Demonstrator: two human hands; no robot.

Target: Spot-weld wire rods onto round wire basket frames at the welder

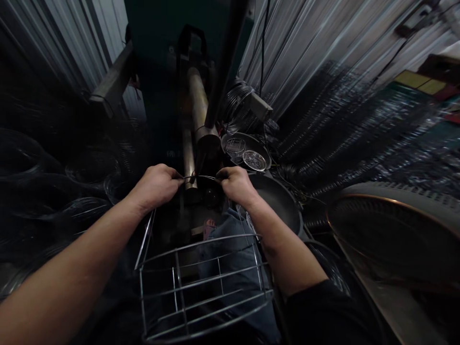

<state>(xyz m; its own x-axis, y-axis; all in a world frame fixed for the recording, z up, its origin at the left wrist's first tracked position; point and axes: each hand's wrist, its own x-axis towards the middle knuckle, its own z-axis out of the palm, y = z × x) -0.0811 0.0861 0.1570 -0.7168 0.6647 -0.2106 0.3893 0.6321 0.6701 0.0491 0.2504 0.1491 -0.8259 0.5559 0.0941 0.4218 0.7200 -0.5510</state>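
A wire basket [180, 287] of thin metal rods spans the space between my forearms, its nearer side low in the view. My left hand [158, 187] pinches the left end of a thin curved wire at the basket's far side. On the other end of that wire, my right hand [237, 184] is closed the same way. Between both hands the wire passes at the end of a machine's lower metal arm [189, 160]. Above it a thicker cylindrical arm [201, 105] reaches toward me. Whether the wire touches the arm's tip, I cannot tell.
Right of the machine sits a round pan [247, 148] holding small wire pieces, with a larger dark pan [276, 201] nearer. A coil of wire [237, 105] lies behind. Stacked wire goods [323, 124] and a big round rim [388, 196] fill the right. Dark wire rings [89, 167] crowd the left.
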